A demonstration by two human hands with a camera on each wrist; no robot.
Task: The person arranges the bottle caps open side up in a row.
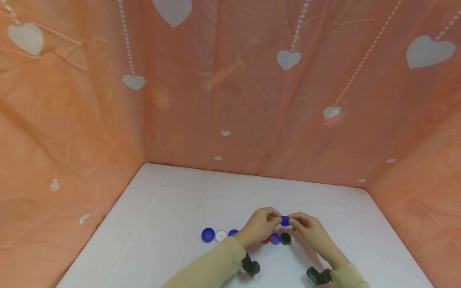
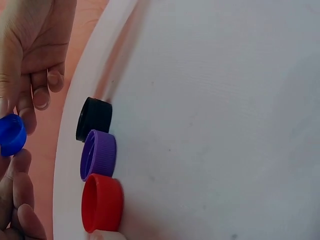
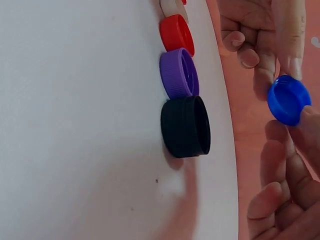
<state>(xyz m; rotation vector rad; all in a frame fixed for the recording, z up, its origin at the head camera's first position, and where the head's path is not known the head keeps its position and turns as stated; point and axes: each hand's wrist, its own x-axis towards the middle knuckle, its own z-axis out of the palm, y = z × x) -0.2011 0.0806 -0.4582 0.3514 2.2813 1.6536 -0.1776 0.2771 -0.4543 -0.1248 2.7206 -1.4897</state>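
Observation:
A blue bottle cap (image 1: 285, 221) is held up over the white table between both hands. My left hand (image 1: 262, 225) pinches its left edge with thumb and fingers. On the opposite edge, my right hand (image 1: 312, 232) has a thumb and fingertip grip. The right wrist view shows the hollow inside of this blue cap (image 3: 289, 101). Below the hands, a black cap (image 3: 185, 127), a purple cap (image 3: 179, 74) and a red cap (image 3: 177, 35) stand in a row, close against each other. The left forearm partly covers the row in the head view.
Further left in the row lie another blue cap (image 1: 207, 235), a white cap (image 1: 221, 236) and a partly covered blue cap (image 1: 233, 232). Dark wrist cameras sit below each wrist. Orange cloth (image 1: 252, 100) with white hearts walls in the white table (image 1: 173, 192) at back and sides.

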